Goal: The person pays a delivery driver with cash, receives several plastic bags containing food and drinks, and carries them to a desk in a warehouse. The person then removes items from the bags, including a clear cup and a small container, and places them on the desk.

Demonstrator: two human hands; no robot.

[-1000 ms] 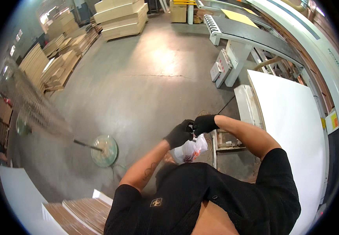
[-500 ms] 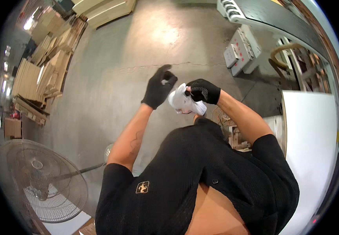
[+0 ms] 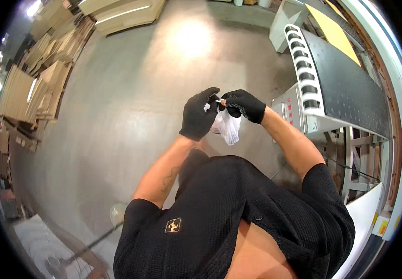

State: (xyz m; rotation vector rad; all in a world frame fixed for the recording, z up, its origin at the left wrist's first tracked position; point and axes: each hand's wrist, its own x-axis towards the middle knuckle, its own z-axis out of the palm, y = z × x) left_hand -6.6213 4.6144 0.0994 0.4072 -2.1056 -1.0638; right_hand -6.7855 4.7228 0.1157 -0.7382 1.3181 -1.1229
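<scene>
A thin white plastic bag [image 3: 229, 128] hangs crumpled below my hands. My right hand [image 3: 245, 106], in a black glove with the thumb tip bare, pinches its top. Close beside it, my left hand [image 3: 200, 114] in a matching black glove is closed, fingers curled. A small white piece [image 3: 207, 107] shows inside the left hand; its kind is too small to tell. Between the fingertips of both hands runs a short white strip [image 3: 218, 100]. The bag's contents, if any, cannot be made out.
To the right stands a machine table with a dark dotted top [image 3: 354, 90] and a white roller edge [image 3: 305, 69]. A grey box [image 3: 290, 109] sits under it. Stacked boards [image 3: 29, 93] line the left side, and a pedestal fan [image 3: 61, 265] is at lower left.
My left hand has come over to the right hand and the bag. The bag now hangs lower between them. My view has shifted, bringing the roller-edged table further in.
</scene>
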